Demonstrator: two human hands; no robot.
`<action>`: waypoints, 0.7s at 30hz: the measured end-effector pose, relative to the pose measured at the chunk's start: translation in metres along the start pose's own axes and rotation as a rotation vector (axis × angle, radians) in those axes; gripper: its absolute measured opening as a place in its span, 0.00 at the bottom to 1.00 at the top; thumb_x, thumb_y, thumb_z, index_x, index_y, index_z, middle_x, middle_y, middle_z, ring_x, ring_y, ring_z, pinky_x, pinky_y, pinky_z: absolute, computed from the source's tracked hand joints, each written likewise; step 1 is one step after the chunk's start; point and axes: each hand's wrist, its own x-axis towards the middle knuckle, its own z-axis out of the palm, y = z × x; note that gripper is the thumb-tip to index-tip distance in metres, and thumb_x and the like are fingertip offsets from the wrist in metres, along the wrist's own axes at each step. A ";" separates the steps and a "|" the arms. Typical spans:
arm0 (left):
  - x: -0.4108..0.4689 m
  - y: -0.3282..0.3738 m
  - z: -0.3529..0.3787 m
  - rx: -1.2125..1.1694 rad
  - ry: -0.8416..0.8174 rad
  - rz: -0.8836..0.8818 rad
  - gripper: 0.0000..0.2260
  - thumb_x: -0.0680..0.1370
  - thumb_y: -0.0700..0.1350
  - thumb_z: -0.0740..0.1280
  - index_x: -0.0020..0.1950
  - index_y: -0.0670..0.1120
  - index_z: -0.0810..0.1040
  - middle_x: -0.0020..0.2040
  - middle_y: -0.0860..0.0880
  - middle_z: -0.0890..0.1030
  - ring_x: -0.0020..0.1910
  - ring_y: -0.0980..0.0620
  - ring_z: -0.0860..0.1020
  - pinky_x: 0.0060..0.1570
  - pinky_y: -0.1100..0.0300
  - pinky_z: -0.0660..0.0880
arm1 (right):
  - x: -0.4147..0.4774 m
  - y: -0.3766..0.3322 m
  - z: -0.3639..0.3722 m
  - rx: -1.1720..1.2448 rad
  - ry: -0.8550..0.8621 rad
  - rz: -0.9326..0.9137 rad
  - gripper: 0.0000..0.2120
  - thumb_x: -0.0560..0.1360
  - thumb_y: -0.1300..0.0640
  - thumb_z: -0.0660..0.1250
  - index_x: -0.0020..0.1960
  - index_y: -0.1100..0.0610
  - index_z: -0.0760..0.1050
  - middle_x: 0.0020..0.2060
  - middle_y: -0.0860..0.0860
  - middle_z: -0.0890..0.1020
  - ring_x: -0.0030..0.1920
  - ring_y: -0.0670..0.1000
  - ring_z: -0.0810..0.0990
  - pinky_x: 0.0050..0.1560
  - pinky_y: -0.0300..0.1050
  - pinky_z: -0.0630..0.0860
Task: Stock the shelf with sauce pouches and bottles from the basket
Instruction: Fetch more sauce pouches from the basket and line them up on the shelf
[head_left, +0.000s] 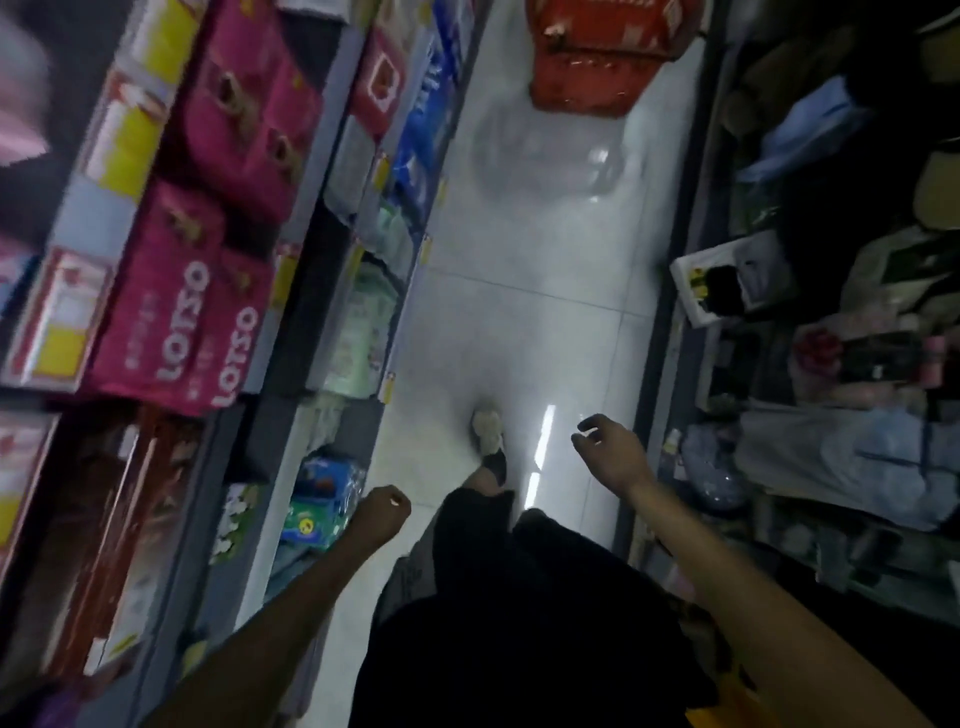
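Observation:
I stand in a narrow shop aisle, and the view is blurred and tilted. My left hand (382, 512) hangs low at the left, curled into a fist with nothing in it. Over the floor at the right, my right hand (610, 449) hangs with loosely bent fingers and holds nothing. No basket, sauce pouch or bottle shows in the view. The shelf (332, 244) on my left carries pink boxes (208, 291) and packaged goods.
A white tiled floor (519, 312) runs ahead between the two shelf rows. Red cartons (597, 57) stand stacked at the aisle's far end. The right shelf (810, 364) holds assorted dark and pale goods. My foot (488, 431) and dark clothing lie below.

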 end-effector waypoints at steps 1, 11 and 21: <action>0.017 0.027 -0.009 0.059 -0.049 0.006 0.06 0.79 0.46 0.69 0.43 0.51 0.78 0.48 0.41 0.85 0.50 0.38 0.84 0.51 0.49 0.80 | 0.013 -0.001 -0.013 0.032 0.019 0.049 0.13 0.80 0.52 0.67 0.62 0.57 0.79 0.46 0.50 0.81 0.51 0.55 0.81 0.53 0.44 0.73; 0.081 0.476 -0.102 -0.014 -0.134 0.446 0.06 0.83 0.43 0.67 0.50 0.44 0.82 0.45 0.42 0.84 0.43 0.45 0.82 0.46 0.55 0.77 | 0.111 0.027 -0.139 0.273 0.109 0.504 0.13 0.79 0.56 0.68 0.40 0.64 0.75 0.39 0.60 0.79 0.50 0.63 0.82 0.54 0.56 0.78; 0.179 0.630 -0.171 0.135 -0.130 0.303 0.07 0.83 0.43 0.66 0.45 0.45 0.80 0.43 0.39 0.84 0.39 0.44 0.81 0.44 0.54 0.75 | 0.302 -0.101 -0.322 0.257 0.072 0.351 0.11 0.79 0.53 0.67 0.40 0.57 0.76 0.41 0.56 0.80 0.46 0.56 0.78 0.53 0.50 0.76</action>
